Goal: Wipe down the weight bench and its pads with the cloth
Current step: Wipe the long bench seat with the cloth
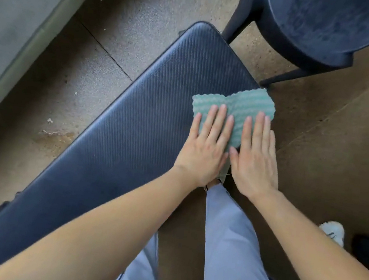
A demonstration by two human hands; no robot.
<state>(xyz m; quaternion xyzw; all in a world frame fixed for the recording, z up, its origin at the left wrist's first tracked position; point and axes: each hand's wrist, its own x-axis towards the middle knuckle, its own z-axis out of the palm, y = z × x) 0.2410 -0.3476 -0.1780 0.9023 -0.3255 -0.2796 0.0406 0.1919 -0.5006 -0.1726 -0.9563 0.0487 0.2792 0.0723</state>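
No readable text, label, brand name, number or sign appears anywhere in this view. The dark ribbed bench pad (148, 114), the green-and-white cloth (235, 104), the dark plastic chair (319, 28) and the floor (116, 18) all show plain surfaces without lettering. The white shoe (333, 232) at the right edge carries a small dark mark that might be a logo, but it is too blurred to read.
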